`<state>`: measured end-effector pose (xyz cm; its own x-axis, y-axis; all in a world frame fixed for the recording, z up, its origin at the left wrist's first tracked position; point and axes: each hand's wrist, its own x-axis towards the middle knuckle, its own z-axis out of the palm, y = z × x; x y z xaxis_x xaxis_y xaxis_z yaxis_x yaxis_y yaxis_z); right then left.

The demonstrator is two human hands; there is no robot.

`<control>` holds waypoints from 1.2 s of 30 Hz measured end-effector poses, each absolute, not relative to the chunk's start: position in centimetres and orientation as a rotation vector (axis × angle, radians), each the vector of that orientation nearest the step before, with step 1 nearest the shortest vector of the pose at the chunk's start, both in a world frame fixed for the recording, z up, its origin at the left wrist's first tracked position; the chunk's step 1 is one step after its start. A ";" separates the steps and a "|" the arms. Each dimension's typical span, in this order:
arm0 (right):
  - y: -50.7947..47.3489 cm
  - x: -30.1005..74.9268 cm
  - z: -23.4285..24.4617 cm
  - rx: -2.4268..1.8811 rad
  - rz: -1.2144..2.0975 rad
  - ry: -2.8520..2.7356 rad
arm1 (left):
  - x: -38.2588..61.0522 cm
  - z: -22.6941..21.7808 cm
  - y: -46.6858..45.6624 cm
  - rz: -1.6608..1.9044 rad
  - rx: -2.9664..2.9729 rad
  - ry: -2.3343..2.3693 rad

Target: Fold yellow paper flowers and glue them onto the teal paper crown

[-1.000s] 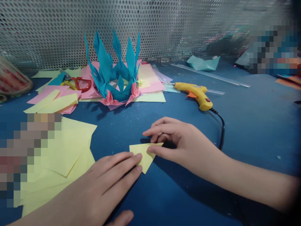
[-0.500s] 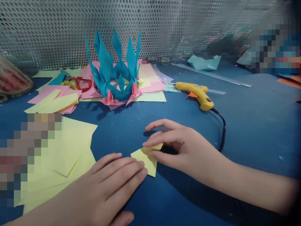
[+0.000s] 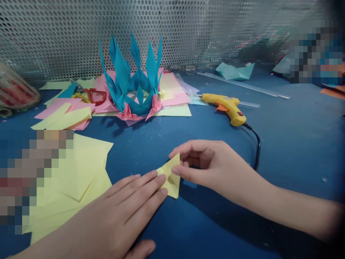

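Note:
A small folded yellow paper (image 3: 171,177) lies on the blue table (image 3: 283,151) in front of me. My left hand (image 3: 126,208) rests flat, fingers stretched out, with its fingertips pressing the paper's left edge. My right hand (image 3: 207,165) pinches the paper's upper right flap between thumb and fingers and holds it raised off the table.
Loose yellow sheets (image 3: 78,176) lie at the left. Behind stand a blue and pink origami crown (image 3: 134,86), pink and yellow papers (image 3: 67,111), red scissors (image 3: 93,95) and glasses (image 3: 185,68). A yellow glue gun (image 3: 226,106) trails its black cord (image 3: 257,144) beside my right hand. A perforated metal screen (image 3: 188,28) backs the table.
My right hand has lifted the paper's right flap up from flat and folded it toward the left. My left fingertips stayed pressed on the paper's left side.

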<state>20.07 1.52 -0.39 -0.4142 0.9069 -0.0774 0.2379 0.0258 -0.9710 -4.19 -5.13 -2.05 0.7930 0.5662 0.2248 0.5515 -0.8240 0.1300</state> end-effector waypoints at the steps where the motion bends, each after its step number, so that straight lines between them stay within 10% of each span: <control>1: 1.6 20.1 -0.4 -1.173 1.400 -1.713 | -4.2 -2.0 -5.1 0.387 2.905 0.919; 16: 4.2 21.5 -1.5 -0.230 0.536 -2.459 | -4.2 -2.2 -5.2 0.328 2.980 0.994; 36: 4.4 22.3 -0.1 -0.129 0.190 -2.710 | -3.8 -2.0 -4.9 0.400 2.965 1.082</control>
<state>22.26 4.36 -0.14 -0.9082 0.1189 0.4013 0.0617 0.9864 -0.1525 -3.78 -4.94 -2.01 0.7372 0.6287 0.2475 0.6386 -0.7680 0.0488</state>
